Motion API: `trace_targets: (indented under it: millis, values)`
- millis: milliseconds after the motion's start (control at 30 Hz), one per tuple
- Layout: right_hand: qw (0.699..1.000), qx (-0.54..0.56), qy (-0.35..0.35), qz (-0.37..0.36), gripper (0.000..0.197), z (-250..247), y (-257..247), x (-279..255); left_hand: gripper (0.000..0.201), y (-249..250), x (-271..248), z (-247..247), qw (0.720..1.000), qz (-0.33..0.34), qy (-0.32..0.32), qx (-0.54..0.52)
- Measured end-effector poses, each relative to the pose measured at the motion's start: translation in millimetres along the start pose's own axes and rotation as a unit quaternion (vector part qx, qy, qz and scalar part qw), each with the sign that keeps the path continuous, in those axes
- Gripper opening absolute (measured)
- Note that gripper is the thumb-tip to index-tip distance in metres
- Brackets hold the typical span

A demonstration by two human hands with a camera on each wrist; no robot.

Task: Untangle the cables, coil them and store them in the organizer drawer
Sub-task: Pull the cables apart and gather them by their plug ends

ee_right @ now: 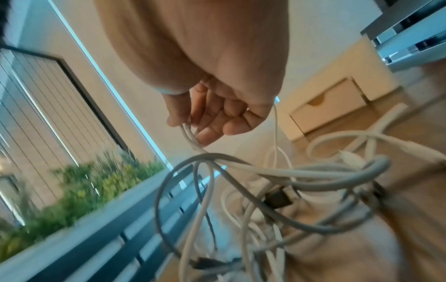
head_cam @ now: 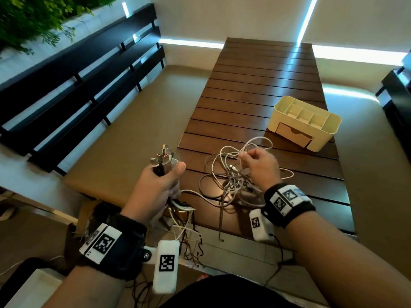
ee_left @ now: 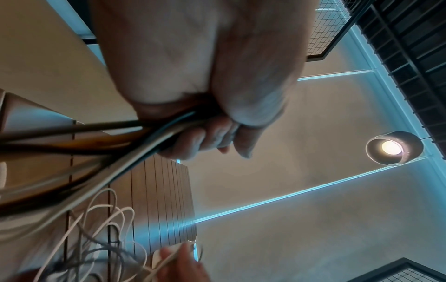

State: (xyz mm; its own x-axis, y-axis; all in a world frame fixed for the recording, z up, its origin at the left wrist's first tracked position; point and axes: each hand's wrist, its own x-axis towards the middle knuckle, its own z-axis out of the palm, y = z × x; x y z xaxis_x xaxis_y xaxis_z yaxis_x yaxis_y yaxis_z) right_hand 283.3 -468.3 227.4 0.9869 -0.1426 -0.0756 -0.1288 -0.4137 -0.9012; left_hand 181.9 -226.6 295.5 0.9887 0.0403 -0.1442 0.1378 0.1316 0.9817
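Observation:
My left hand (head_cam: pixel 162 181) grips a bundle of cable ends, their USB plugs (head_cam: pixel 164 157) sticking up out of the fist; the cords (ee_left: pixel 101 152) trail down off the table edge. My right hand (head_cam: pixel 259 162) pinches a white cable (ee_right: pixel 190 137) and lifts it from a tangle of white and grey cables (head_cam: pixel 231 181) lying on the slatted wooden table (head_cam: pixel 262 85). The cream organizer (head_cam: pixel 307 122) stands farther back on the right, its small front drawer (head_cam: pixel 293 135) closed or nearly so.
A black slatted bench back (head_cam: pixel 84 85) runs along the left, with green plants (head_cam: pixel 37 16) behind it. Beige cushions (head_cam: pixel 133 121) flank the table. A black object (head_cam: pixel 398 103) stands at the right edge. A ceiling lamp (ee_left: pixel 392 147) shows in the left wrist view.

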Motion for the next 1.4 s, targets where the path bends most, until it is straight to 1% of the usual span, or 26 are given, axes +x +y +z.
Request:
trace_targets:
  millis: [67, 100, 133, 167, 233, 267, 333, 367, 433, 500, 567, 600, 633, 667, 700, 767, 800, 833, 900, 967, 1100, 1233, 1333, 1400]
  values:
    - [0.998, 0.036, 0.031, -0.034, 0.018, -16.2, -26.4, 3.7, 0.020, 0.9, 1.7, 4.7, 0.999, 0.007, -0.002, -0.034]
    - [0.998, 0.035, 0.031, -0.045, 0.020, -22.1, -34.4, 2.3, 0.019, 1.9, 2.4, 7.4, 0.998, 0.008, -0.001, -0.057]
    - [0.999, 0.011, 0.020, -0.046, 0.022, -25.3, -37.1, 0.2, 0.022, 3.4, 3.4, 9.9, 0.997, 0.009, -0.001, -0.078]
    - [0.999, -0.036, -0.002, -0.040, 0.023, -26.7, -36.7, -2.4, 0.025, 4.4, 4.6, 11.8, 0.995, 0.011, -0.003, -0.094]
    - [0.987, -0.154, -0.041, -0.009, 0.022, -26.7, -25.4, -7.1, 0.030, 5.4, 6.9, 15.3, 0.994, 0.018, -0.014, -0.104]
    - [0.982, -0.182, -0.047, 0.006, 0.020, -27.8, -19.8, -10.1, 0.032, 6.0, 7.5, 17.0, 0.994, 0.021, -0.022, -0.101]
    - [0.986, -0.158, -0.046, 0.024, 0.014, -32.5, -13.5, -13.3, 0.038, 7.3, 8.7, 21.3, 0.995, 0.023, -0.033, -0.088]
    - [0.989, -0.140, -0.040, 0.017, 0.012, -36.0, -14.7, -14.5, 0.036, 8.2, 9.0, 23.8, 0.996, 0.024, -0.034, -0.079]
    - [0.995, -0.100, -0.008, -0.019, 0.010, -44.4, -24.6, -16.8, 0.026, 8.4, 10.7, 28.5, 0.997, 0.021, -0.033, -0.068]
    - [0.995, -0.034, 0.055, -0.070, 0.012, -54.0, -41.1, -17.2, 0.024, 7.7, 13.3, 33.0, 0.997, 0.013, -0.039, -0.061]
    - [0.982, 0.020, 0.133, -0.136, 0.015, -66.5, -61.7, -16.5, 0.022, 7.2, 14.4, 38.0, 0.997, 0.009, -0.048, -0.060]
    - [0.972, 0.039, 0.162, -0.165, 0.016, -71.8, -72.4, -16.5, 0.020, 7.4, 14.5, 39.6, 0.997, 0.008, -0.050, -0.062]
    - [0.966, 0.049, 0.173, -0.186, 0.017, -75.4, -79.6, -15.7, 0.018, 8.3, 14.5, 40.8, 0.997, 0.005, -0.048, -0.066]
    - [0.965, 0.049, 0.169, -0.194, 0.019, -76.6, -82.1, -14.7, 0.018, 9.5, 14.9, 42.0, 0.996, 0.003, -0.045, -0.072]
    - [0.971, 0.039, 0.149, -0.181, 0.021, -75.6, -80.9, -13.9, 0.019, 10.7, 15.3, 42.8, 0.996, 0.003, -0.043, -0.076]
    - [0.990, 0.011, 0.075, -0.122, 0.020, -68.8, -69.1, -14.2, 0.021, 11.8, 16.5, 43.1, 0.996, 0.009, -0.043, -0.075]
    - [0.994, 0.007, 0.053, -0.101, 0.019, -64.2, -62.6, -17.4, 0.022, 12.5, 16.5, 42.8, 0.997, 0.013, -0.042, -0.071]
    - [0.995, 0.016, 0.044, -0.091, 0.018, -60.1, -58.5, -21.3, 0.024, 13.4, 16.5, 42.8, 0.997, 0.016, -0.043, -0.070]
    - [0.993, 0.065, 0.039, -0.095, 0.016, -52.9, -60.8, -31.9, 0.030, 12.9, 17.6, 41.9, 0.996, 0.014, -0.047, -0.075]
    - [0.988, 0.108, 0.010, -0.110, 0.015, -45.4, -69.1, -43.2, 0.033, 11.3, 18.7, 42.2, 0.996, 0.009, -0.051, -0.078]
    - [0.980, 0.140, -0.053, -0.130, 0.014, -29.5, -79.4, -60.4, 0.034, 9.0, 23.2, 46.7, 0.997, 0.017, -0.058, -0.046]
    - [0.973, 0.174, -0.073, -0.129, 0.021, -19.6, -85.0, -68.8, 0.022, 2.2, 25.2, 47.2, 0.996, 0.028, -0.079, 0.009]
    - [0.978, 0.147, -0.068, -0.134, 0.020, -21.2, -88.8, -66.4, 0.014, -1.0, 23.6, 50.9, 0.994, 0.022, -0.095, 0.058]
    - [0.977, 0.139, -0.088, -0.137, 0.022, -22.3, -92.8, -65.4, 0.011, -1.4, 21.0, 54.0, 0.990, 0.024, -0.112, 0.081]
